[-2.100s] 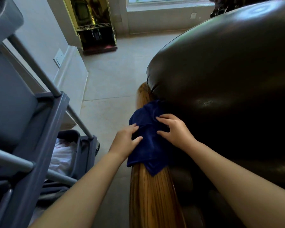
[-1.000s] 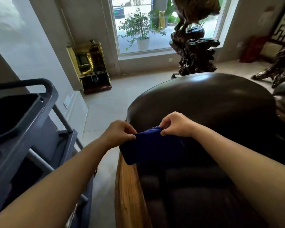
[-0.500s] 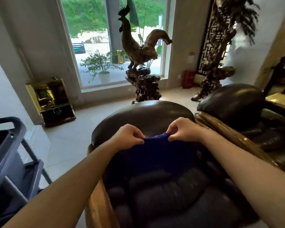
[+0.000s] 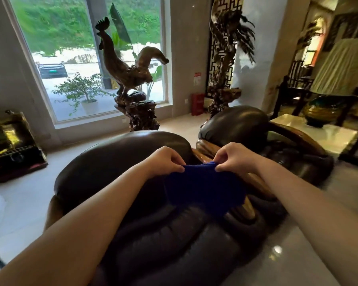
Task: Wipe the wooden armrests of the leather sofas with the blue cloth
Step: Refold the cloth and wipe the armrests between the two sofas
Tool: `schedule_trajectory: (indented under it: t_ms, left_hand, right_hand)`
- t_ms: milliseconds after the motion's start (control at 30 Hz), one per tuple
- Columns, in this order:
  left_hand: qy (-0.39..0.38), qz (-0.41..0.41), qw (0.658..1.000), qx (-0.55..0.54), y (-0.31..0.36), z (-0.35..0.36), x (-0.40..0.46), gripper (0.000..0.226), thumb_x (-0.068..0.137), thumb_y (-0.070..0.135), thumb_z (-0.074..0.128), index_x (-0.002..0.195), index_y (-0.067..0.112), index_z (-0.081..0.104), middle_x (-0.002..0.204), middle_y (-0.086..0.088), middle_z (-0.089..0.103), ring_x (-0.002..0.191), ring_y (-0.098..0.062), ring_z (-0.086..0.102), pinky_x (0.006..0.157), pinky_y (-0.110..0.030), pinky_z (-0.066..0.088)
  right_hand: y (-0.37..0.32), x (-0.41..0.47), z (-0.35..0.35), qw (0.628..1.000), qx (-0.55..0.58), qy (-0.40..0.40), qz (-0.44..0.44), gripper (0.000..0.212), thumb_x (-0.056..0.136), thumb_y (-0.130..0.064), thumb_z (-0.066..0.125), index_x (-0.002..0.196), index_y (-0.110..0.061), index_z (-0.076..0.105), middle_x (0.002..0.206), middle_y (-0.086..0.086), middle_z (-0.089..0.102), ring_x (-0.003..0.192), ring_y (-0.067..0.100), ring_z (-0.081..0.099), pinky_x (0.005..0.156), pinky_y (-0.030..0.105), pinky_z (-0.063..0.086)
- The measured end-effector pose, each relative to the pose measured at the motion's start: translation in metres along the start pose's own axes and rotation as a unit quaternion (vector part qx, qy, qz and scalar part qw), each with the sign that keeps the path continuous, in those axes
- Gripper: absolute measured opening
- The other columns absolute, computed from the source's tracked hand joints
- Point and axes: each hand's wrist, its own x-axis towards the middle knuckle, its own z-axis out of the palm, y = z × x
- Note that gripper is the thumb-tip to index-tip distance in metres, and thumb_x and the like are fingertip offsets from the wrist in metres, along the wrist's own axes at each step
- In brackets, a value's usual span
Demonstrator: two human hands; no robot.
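Hanging in the air above the near leather sofa (image 4: 116, 170), the blue cloth (image 4: 205, 190) is pinched at its top edge by the left hand (image 4: 167, 159) and the right hand (image 4: 234, 157), each one closed on 1 upper corner. Behind the cloth runs a wooden armrest (image 4: 254, 182), between this sofa and the second leather sofa (image 4: 238, 124). A wooden rooster carving (image 4: 126, 73) stands before the window (image 4: 74, 48).

Lounge or lobby, leather sofas (image 4: 122, 168), carved rooster statue (image 4: 128, 67)
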Motion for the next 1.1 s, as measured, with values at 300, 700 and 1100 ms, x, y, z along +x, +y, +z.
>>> schedule_trajectory:
  t_ms: [300,700,1100]
  left_hand:
    - [0.028,0.022,0.999,0.007,0.108,0.094,0.109,0.012,0.073,0.013,0.071,0.08,0.022,0.074,0.069,0.011,0.067,0.062,0.004,0.058,0.064,-0.01,0.045]
    - [-0.009,-0.028,1.0,-0.003,0.11,0.19,0.274,0.022,0.074,0.015,0.071,0.069,0.036,0.069,0.071,0.014,0.066,0.069,-0.001,0.06,0.064,-0.011,0.041]
    - [0.011,-0.141,0.988,-0.054,0.087,0.231,0.432,0.021,0.072,0.012,0.072,0.068,0.032,0.072,0.067,0.014,0.069,0.066,0.004,0.063,0.062,-0.009,0.048]
  right_hand:
    - [0.143,-0.016,-0.099,1.0,-0.005,0.003,0.015,0.012,0.074,-0.013,0.069,0.084,-0.019,0.072,0.08,-0.003,0.07,0.078,0.009,0.065,0.063,0.018,0.052]
    - [0.318,0.078,-0.117,0.999,0.014,-0.044,0.022,0.013,0.076,-0.013,0.071,0.087,-0.019,0.07,0.084,-0.004,0.067,0.081,0.009,0.064,0.067,0.02,0.052]
    - [0.45,0.223,-0.135,0.993,0.055,-0.107,-0.019,0.015,0.077,-0.013,0.07,0.091,-0.019,0.069,0.083,-0.007,0.066,0.079,0.008,0.064,0.059,0.016,0.049]
